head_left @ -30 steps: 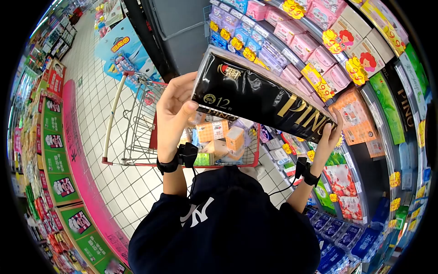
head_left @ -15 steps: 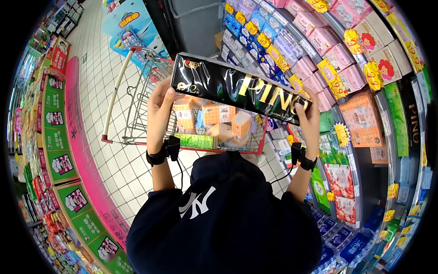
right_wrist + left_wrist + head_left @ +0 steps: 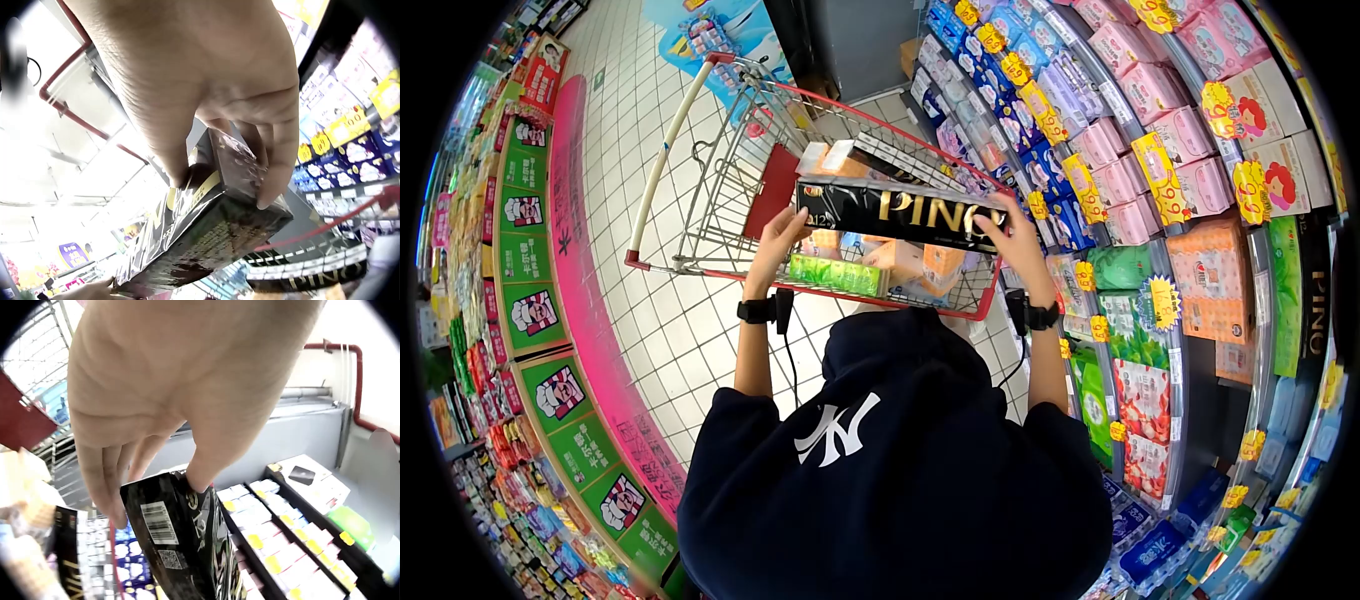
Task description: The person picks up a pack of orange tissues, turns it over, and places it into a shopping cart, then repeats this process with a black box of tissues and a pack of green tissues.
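Observation:
Across both hands lies a long black plastic-wrapped tissue pack (image 3: pixel 900 214) with gold PINO lettering, held over the shopping cart (image 3: pixel 772 190). My left hand (image 3: pixel 776 245) grips its left end, thumb on one face and fingers on the other; a barcode shows on that end in the left wrist view. The opposite end sits between the thumb and fingers of my right hand (image 3: pixel 1020 248). Beneath it in the cart are a green pack (image 3: pixel 835 274) and several orange-checked packs (image 3: pixel 941 262). Another black PINO pack (image 3: pixel 325 280) shows in the right wrist view.
To the right stand shelves of pink tissue packs (image 3: pixel 1125 88) with yellow price tags (image 3: pixel 1160 178). Green promotional panels (image 3: pixel 533 317) front a display on the left. Pale floor tiles (image 3: pixel 635 215) run between that display and the cart.
Both hands have lowered the black pack toward the cart, away from my head, and it has turned closer to level. More of the cart now shows. The grip at both ends stays.

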`<state>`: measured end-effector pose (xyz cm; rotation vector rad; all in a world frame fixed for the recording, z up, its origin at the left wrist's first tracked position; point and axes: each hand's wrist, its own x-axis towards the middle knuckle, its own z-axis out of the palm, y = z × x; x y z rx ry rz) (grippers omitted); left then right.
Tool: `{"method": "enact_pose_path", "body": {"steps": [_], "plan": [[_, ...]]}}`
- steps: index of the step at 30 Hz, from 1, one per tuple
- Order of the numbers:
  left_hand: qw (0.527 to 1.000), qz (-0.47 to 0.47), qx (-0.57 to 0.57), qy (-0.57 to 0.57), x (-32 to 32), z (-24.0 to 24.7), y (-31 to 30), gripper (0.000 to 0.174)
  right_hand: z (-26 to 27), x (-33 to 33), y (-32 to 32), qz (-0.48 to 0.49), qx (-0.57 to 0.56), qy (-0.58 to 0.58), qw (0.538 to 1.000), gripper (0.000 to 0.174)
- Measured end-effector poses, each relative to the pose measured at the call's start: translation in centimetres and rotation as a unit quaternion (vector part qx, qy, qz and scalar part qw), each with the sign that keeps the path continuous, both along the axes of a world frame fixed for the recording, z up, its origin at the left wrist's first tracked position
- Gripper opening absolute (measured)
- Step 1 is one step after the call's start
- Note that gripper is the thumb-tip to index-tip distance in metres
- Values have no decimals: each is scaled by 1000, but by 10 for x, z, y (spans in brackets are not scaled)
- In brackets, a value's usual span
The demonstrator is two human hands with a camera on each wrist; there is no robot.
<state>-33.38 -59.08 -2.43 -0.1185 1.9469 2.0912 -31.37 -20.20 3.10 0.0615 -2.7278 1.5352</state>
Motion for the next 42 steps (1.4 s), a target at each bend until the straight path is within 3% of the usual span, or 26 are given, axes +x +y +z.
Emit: {"method": "enact_pose_path", "body": {"steps": [3, 4, 5, 7, 9, 16, 18, 19, 21, 22, 24, 25, 27, 29, 31, 32, 34, 36, 38, 39, 41, 42], "plan": [[997, 34, -65, -31, 9, -55, -9, 37, -43, -1, -17, 36, 27, -87, 995, 44], [992, 40, -112, -41, 10, -86, -19, 39, -68, 1, -21, 61, 36, 2, 997, 43], [991, 22, -126, -45, 14, -97, -23, 41, -81, 3, -24, 64, 47, -70, 994, 44], [975, 43, -212, -50, 17, -123, -29, 55, -114, 7, -28, 95, 14, -51, 994, 45], [955, 55, -285, -66, 23, -134, -30, 64, -144, 11, -32, 98, 1, -104, 990, 46], [931, 71, -346, -95, 16, -163, -30, 68, -208, 16, -40, 93, -41, -181, 978, 53], [947, 107, -202, -224, 15, -166, -28, 69, -226, 16, -42, 85, -53, -191, 976, 56], [946, 74, -182, -259, 12, -168, -33, 70, -233, 17, -44, 86, -35, -215, 972, 57], [920, 61, -261, -285, 10, -174, -35, 67, -246, 19, -49, 85, -19, -238, 967, 57], [920, 60, -262, -285, 10, -176, -37, 67, -252, 22, -52, 101, 1, -221, 970, 60], [931, -54, -277, -234, 12, -172, -38, 62, -255, 26, -58, 145, 47, -180, 972, 66], [947, -88, -196, -238, 12, -168, -33, 62, -253, 28, -65, 143, 46, -180, 972, 66], [952, -110, -172, -230, 17, -160, -17, 57, -255, 33, -76, 169, -13, -245, 954, 67], [965, -123, -193, -130, 20, -202, -17, 45, -276, 41, -76, 171, 51, -211, 961, 66], [946, -117, -286, -95, 21, -193, -12, 43, -267, 45, -76, 185, 48, -286, 939, 63], [946, -118, -287, -95, 20, -188, -11, 43, -279, 49, -76, 183, 73, -236, 952, 62], [983, -31, -137, -116, 18, -191, -12, 40, -294, 54, -67, 221, 71, -236, 944, 61], [983, -18, -142, -119, 19, -181, -12, 40, -286, 58, -61, 257, 69, -234, 935, 59], [983, 6, -148, -105, 18, -190, -12, 38, -249, 70, -54, 214, -2, -269, 939, 54], [981, 8, -178, -82, 19, -208, -14, 37, -261, 74, -49, 210, -2, -267, 940, 54], [917, -54, -391, -48, 21, -199, -10, 37, -313, 83, -34, 141, 27, -296, 944, 47], [909, -48, -413, -35, 25, -207, -8, 37, -250, 77, -39, 121, 33, -373, 920, 43]]}}
